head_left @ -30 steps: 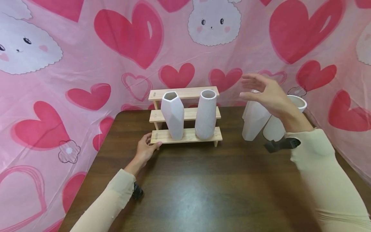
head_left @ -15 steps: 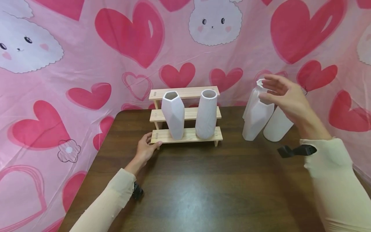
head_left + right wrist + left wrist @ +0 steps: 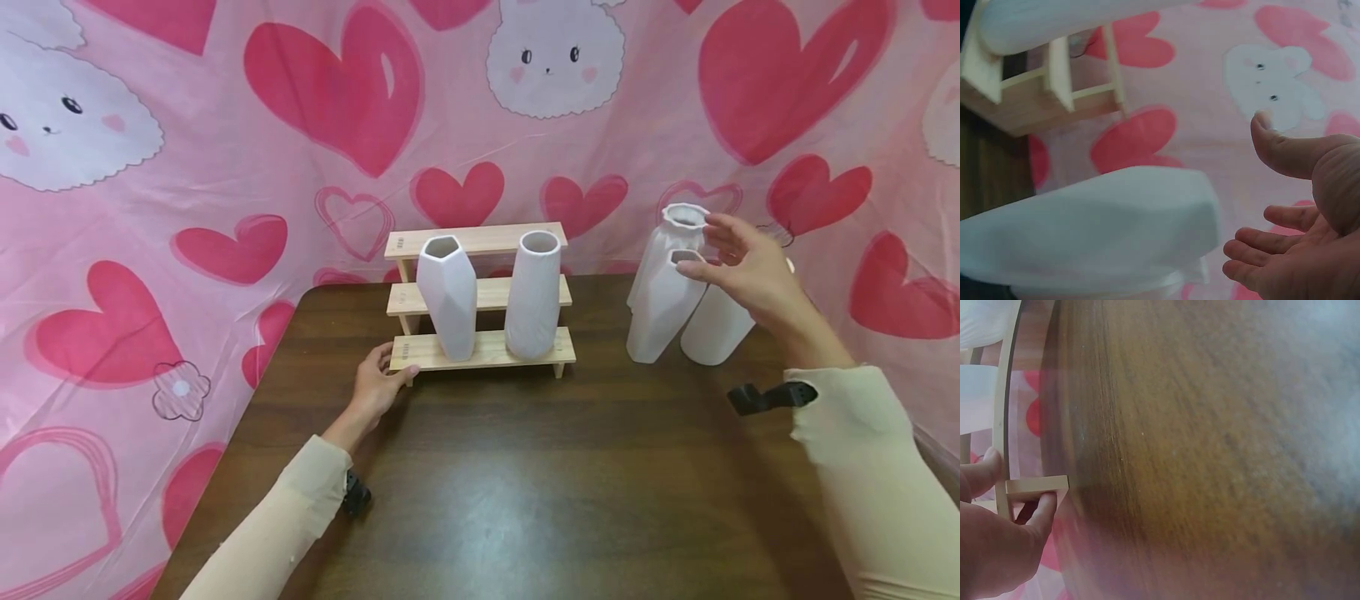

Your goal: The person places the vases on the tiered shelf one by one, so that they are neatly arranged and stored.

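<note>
A three-tier wooden stand bears two white vases on its lowest step: a faceted vase at left and a round, textured vase at right. My left hand grips that step's left end; in the left wrist view its thumb lies on the board and fingers curl behind the leg. Over at the right, my right hand hovers with spread fingers beside the top of another faceted white vase. In the right wrist view a gap separates the fingers from this vase.
Behind that vase stands a white one with a scalloped rim. A wider white vase is beside it, partly hidden by the right hand. All rest on a dark wooden table before a pink heart-patterned cloth.
My right hand has moved rightward and slightly down, from above the right-hand vases to beside the faceted one's rim. The left hand and the stand have stayed put.
</note>
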A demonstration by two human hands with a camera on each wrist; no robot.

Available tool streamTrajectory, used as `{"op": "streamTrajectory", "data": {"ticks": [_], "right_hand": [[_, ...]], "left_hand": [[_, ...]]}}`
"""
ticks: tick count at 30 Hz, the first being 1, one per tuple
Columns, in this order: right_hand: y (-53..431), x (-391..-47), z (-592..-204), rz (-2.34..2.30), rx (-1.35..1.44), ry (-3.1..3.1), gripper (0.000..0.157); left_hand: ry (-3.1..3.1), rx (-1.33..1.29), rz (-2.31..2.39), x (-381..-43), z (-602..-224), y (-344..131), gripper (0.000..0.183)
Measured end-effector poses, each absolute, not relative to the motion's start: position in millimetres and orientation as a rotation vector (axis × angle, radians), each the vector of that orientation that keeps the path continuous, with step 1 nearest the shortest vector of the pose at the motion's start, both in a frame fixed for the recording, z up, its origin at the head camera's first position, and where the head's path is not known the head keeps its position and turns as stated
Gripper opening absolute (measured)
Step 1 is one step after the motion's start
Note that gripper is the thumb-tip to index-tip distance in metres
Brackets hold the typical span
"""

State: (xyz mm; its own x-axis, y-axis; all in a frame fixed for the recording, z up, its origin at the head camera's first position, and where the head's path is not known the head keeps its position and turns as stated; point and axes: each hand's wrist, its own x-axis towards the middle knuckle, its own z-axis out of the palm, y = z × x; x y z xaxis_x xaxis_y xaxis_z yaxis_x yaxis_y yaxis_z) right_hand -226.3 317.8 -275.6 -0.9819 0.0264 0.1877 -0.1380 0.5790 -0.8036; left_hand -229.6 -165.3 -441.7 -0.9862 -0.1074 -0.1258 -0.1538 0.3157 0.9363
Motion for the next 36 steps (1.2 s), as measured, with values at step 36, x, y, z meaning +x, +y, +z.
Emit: {"op": "streamTrajectory", "data": {"ticks": [36], "right_hand": [[312.3,-241.9,-326.6,1.238,0.028,-2.597,0.071]], "left_hand": [[2.529,-0.256,1.781,-228.9,-441.3,-165.2,0.067]]}}
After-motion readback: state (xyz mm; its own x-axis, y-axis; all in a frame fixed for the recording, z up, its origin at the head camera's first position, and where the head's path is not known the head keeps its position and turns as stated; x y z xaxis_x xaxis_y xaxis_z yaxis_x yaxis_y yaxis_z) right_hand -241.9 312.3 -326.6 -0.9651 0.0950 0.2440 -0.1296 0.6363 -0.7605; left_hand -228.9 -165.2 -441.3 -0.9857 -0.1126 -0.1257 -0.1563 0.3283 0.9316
